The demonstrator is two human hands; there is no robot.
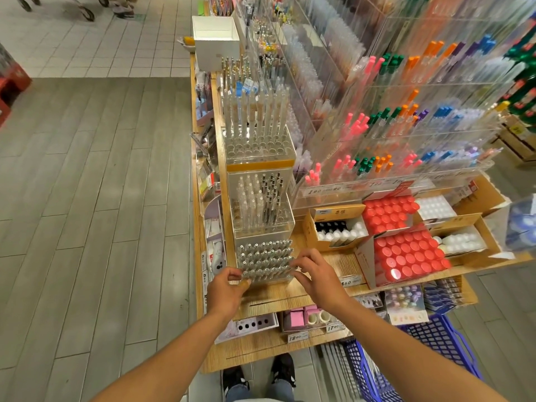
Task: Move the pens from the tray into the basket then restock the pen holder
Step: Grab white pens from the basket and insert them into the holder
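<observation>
From the head view, a wooden display counter (290, 294) in a stationery shop is seen from above. At its near left corner stands a clear pen holder (265, 261), packed with rows of silver-tipped pens (261, 253). The left hand (227, 291) is placed at the holder's near left corner, its fingers curled there; whether the thumb and fingers actually clamp the acrylic edge or a pen cannot be told, as the contact is small and blurred. The right hand (317, 275) is set at the holder's near right corner, its fingers bent and spread, the tips touching the front row of pens or the rim, with nothing plainly gripped.

Behind this holder two taller clear holders are lined up: the middle holder (261, 211) contains clear and black pens, and the far holder (258, 140) is partly filled with clear pens, many sockets showing bare. To the right, boxes of red-capped bottles (406, 256) are laid on the counter, and tiered acrylic racks (406, 134) of coloured pens rise behind them. A blue basket (429, 349) is seen on the floor at the lower right, long pale items lying inside it. Two dark shoes (261, 375) are visible below the counter edge.
</observation>
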